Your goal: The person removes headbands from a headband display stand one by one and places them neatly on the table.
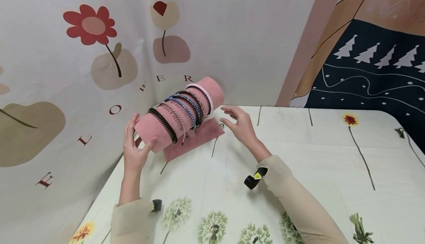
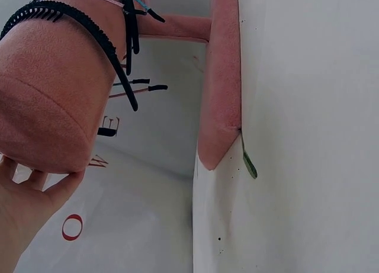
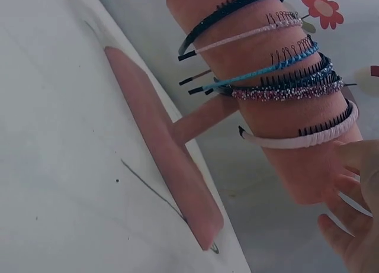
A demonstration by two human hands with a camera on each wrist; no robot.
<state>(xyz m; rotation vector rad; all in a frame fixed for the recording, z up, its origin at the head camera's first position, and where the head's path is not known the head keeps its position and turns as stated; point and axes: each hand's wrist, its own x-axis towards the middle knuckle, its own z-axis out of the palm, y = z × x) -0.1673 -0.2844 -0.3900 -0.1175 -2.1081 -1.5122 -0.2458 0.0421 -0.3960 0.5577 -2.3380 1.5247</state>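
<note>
A pink velvety headband stand [image 1: 212, 89] has a thick roll raised on a short post above a flat base [image 1: 196, 142]. Several headbands circle the roll: a black toothed one [image 1: 162, 124] near the left end, a blue one [image 3: 260, 77], glittery ones beside it, and a pale pink one [image 3: 296, 143] toward the right. My left hand [image 1: 134, 153] holds the roll's left end, thumb in front and fingers behind. Close by the right end is my right hand [image 1: 240, 126], its fingers loosely bent and holding nothing; whether they touch the roll I cannot tell.
The stand is on a white flower-print tablecloth [image 1: 299, 144], close to the corner of a printed wall covering [image 1: 232, 33]. A dark panel with white trees [image 1: 375, 70] hangs at the right. Black straps with small devices [image 1: 254, 179] are at both wrists.
</note>
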